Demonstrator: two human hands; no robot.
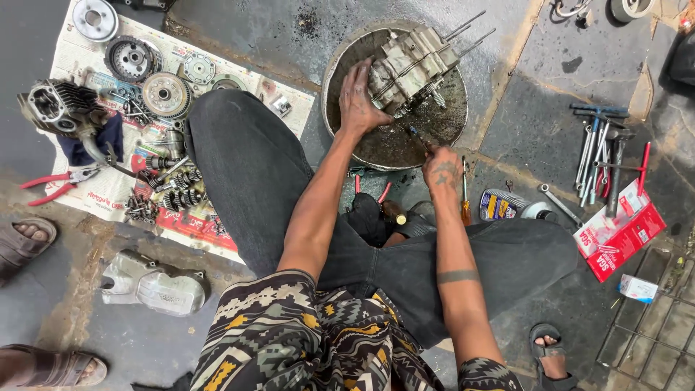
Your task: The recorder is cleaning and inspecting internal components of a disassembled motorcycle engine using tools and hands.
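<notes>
An engine case (410, 66) sits tilted in a round metal basin (340, 54) of dirty liquid on the floor (550, 123). The left hand (360, 99) lies on the case's near side, fingers spread and gripping it. The right hand (441, 165) is clenched around a thin tool (415, 135) at the basin's near rim. Behind that hand lie a screwdriver (465, 199) and a small bottle (507, 205). Wrenches (601, 156) lie well apart to the right; gears (165, 94) rest on newspaper (101, 192) to the left.

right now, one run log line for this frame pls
left hand on engine case | right hand holds thin tool | case in round pan | pan holds dark oily liquid
</notes>
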